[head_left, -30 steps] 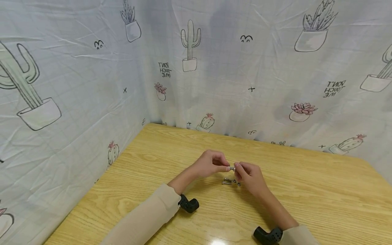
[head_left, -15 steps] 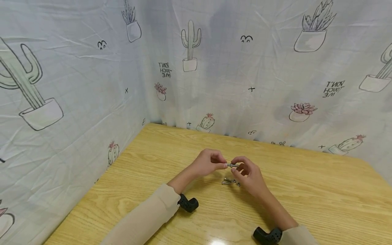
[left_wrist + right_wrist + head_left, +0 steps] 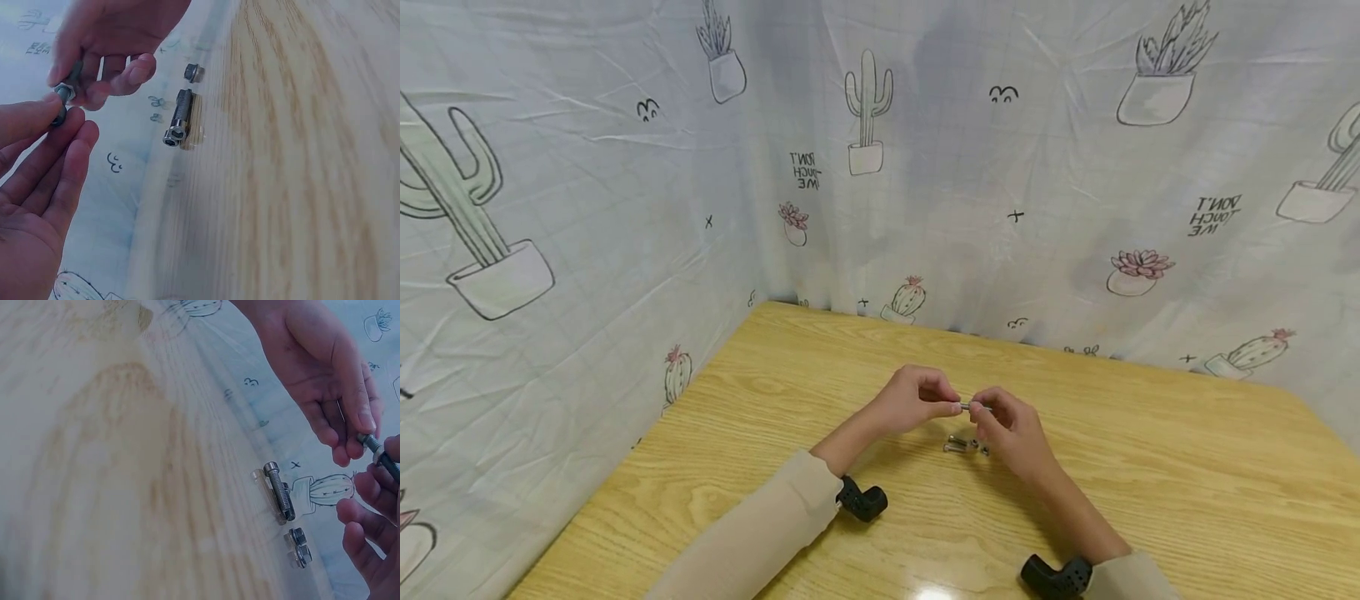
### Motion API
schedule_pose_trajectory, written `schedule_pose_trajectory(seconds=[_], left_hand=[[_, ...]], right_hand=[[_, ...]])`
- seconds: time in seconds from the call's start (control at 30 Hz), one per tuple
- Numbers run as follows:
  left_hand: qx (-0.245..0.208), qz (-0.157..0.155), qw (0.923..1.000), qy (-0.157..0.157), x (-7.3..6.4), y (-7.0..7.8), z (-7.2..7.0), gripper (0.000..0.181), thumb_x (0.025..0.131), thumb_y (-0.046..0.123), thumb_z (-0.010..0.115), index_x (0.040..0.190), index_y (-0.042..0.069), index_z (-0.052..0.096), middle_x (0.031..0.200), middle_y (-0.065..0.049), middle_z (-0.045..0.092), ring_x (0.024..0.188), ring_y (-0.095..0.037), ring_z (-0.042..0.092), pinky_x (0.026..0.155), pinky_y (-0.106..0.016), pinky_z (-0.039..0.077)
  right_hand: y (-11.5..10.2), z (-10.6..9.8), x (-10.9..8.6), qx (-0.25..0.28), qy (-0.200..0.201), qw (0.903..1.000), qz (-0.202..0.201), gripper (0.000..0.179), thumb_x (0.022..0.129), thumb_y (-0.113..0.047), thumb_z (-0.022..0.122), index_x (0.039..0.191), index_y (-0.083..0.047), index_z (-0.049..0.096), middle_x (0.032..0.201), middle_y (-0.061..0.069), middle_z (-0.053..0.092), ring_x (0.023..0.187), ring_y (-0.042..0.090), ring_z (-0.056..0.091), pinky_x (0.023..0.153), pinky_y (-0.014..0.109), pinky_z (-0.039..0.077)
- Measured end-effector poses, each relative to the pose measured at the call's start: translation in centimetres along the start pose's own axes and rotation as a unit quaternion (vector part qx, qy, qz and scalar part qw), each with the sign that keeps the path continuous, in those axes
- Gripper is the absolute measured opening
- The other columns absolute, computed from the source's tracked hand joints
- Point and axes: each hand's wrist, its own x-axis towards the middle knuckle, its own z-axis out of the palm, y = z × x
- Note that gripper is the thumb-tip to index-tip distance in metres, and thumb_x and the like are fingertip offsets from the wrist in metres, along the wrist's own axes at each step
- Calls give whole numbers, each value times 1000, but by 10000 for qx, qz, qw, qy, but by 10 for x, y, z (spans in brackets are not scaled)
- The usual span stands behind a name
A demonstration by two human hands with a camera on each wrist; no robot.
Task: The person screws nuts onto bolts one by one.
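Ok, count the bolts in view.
3: one held bolt pinched by the left hand, the right hand at its nut; a second bolt and third bolt lie together on the table. No others show.

A grey threaded metal bolt [image 3: 389, 466] is held aloft, nearly level, a small silvery metal nut [image 3: 379, 455] around its shaft.
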Motion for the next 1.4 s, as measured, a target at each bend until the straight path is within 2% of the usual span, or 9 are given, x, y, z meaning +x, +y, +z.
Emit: schedule_pose_trajectory(seconds=[0.23,0.33,0.43,0.5,0.6,0.8,1.07,1.27,1.4], left_hand=[[121,116,9996,-227,1,1,4,5,88,16,72,86,12,71,93,-4,71,83,-8,68,79,-21,55],[171,5,9998,-116,0,0,4,5,88,17,72,85,13,71,92,-2,70,83,-8,68,78,-22,55],[173,-159,9997,59,0,-1,3,5,88,16,72,85,13,71,91,-1,70,82,-8,66,75,-22,54],[176,-228,9994,171,0,-1,2,5,88,16,72,85,12,71,91,-1,70,80,-8,65,73,-23,54],[212,-233,9992,239,0,-1,0,5,88,15,72,86,10,71,92,-3,70,79,-7,65,71,-22,54],[227,-115,9996,155,0,1,-1,5,88,14,71,87,9,71,93,-6,71,80,-9,66,71,-21,53],[96,-114,9999,48,-1,3,0,5,88,14,72,88,9,71,93,-4,71,82,-7,66,76,-21,55],[126,115,9997,-163,0,4,1,5,89,15,71,89,10,71,94,-4,70,83,-6,67,79,-21,55],[178,112,9996,-188,1,5,1,4,89,15,71,88,11,71,93,-4,70,82,-5,67,78,-20,54]], right_hand=[[0,1,1,-139,-3,9995,292,42,104,-22,45,68,-4,57,56,6,47,48,7,41,48,24,40],[1,1,1,-113,62,9996,246,33,105,-20,44,82,-2,61,66,10,55,49,11,48,49,25,45],[2,1,1,20,61,10000,63,17,103,-14,48,108,-3,58,92,16,63,58,22,59,53,29,51],[4,1,1,42,1,10000,-46,22,100,-11,53,120,-4,54,106,17,62,65,25,63,56,29,53],[4,1,0,-141,-76,9998,-156,27,95,-8,61,121,-5,55,111,14,62,68,18,64,58,28,53],[2,0,0,-448,31,9989,-123,20,92,-8,64,111,-5,60,105,8,64,69,4,63,61,24,51],[4,0,0,-166,-68,9998,71,11,97,-13,58,103,-4,63,89,11,66,65,17,62,58,26,53],[1,0,2,-19,-181,9998,99,32,103,-15,47,76,-2,60,62,12,54,52,20,48,51,26,44],[-2,0,4,-49,-194,9997,147,39,105,-16,43,70,-4,57,58,14,50,50,28,45,48,27,41]])
